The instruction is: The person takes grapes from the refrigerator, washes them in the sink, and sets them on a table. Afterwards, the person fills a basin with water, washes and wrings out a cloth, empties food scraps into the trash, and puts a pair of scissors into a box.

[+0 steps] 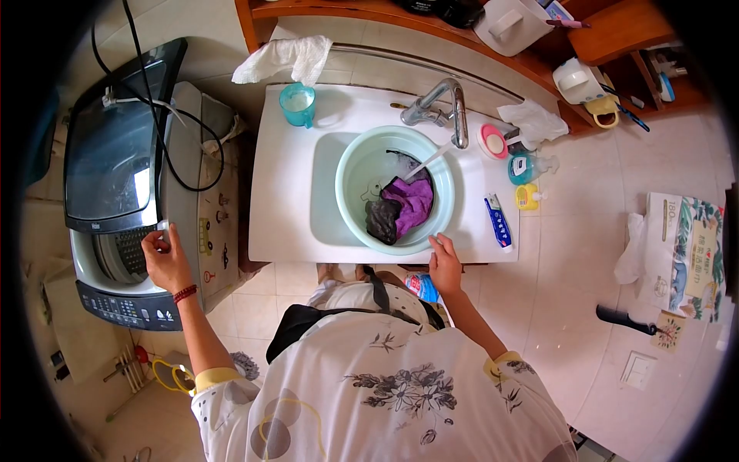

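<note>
My left hand point(167, 266) is at the front corner of the washing machine point(177, 115), its fingers curled inward. A small pale bit shows at the fingertips, too small to name. The machine's dark lid point(108, 169) stands raised, and part of the tub point(123, 250) shows below it. My right hand point(444, 266) is closed beside the near rim of a pale green basin point(345, 212); whether it grips the rim is unclear. Inside the basin, purple and black cloth point(412, 204) lies in water. A chrome faucet point(459, 115) runs a stream onto it.
The basin sits in a white sink point(323, 208). A teal cup point(297, 104) stands at the back left. Toothpaste point(498, 221), a soap dish point(493, 142) and pump bottles point(522, 169) are at the right. A black cable point(163, 146) hangs over the machine. Wooden shelves point(531, 65) run behind.
</note>
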A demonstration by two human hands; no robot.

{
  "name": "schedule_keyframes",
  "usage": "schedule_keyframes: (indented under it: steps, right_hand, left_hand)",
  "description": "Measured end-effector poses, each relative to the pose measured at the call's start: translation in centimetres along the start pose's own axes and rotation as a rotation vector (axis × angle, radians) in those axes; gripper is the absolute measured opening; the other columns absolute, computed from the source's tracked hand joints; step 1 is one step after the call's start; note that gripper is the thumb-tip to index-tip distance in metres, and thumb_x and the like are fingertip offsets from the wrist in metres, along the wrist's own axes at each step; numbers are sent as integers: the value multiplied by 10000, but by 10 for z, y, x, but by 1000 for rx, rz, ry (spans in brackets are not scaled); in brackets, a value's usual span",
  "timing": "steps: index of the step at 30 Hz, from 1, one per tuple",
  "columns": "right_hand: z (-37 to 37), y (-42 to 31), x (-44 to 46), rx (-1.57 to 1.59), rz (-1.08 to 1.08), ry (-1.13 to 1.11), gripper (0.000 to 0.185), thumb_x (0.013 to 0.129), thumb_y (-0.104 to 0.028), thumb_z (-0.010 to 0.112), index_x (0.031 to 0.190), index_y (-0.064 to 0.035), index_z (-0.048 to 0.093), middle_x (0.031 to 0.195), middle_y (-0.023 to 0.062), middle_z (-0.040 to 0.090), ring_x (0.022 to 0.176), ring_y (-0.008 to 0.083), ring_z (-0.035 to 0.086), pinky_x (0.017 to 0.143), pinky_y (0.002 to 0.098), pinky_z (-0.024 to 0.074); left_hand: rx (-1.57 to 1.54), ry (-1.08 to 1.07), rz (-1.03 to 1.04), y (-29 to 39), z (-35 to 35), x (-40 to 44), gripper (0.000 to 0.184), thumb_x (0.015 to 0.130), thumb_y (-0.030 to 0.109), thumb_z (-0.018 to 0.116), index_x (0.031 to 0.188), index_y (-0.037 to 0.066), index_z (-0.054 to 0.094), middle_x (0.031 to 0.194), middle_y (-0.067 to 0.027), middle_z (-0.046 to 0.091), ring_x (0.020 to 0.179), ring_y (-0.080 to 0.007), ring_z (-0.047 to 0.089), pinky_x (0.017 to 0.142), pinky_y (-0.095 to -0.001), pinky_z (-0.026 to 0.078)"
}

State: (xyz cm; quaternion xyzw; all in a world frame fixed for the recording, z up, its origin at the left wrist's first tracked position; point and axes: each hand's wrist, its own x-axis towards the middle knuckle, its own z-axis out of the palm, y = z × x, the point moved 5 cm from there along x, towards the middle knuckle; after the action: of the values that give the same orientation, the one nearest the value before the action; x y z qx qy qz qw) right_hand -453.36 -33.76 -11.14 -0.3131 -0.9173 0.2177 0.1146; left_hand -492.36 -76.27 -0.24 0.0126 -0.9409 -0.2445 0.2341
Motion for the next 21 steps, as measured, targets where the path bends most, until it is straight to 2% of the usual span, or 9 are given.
schedule_keyframes:
  steps: [21]
  right_hand:
    - [1,4,2,-24,-17,-13,395,795,46,532,1175,-40,602,1233,155,528,1071,340,571,875,393,490]
  left_hand:
    - [24,16,9,-3,2,0,374,800,459,722,899,111,630,646,43,545,559,-101,492,515,-265,422]
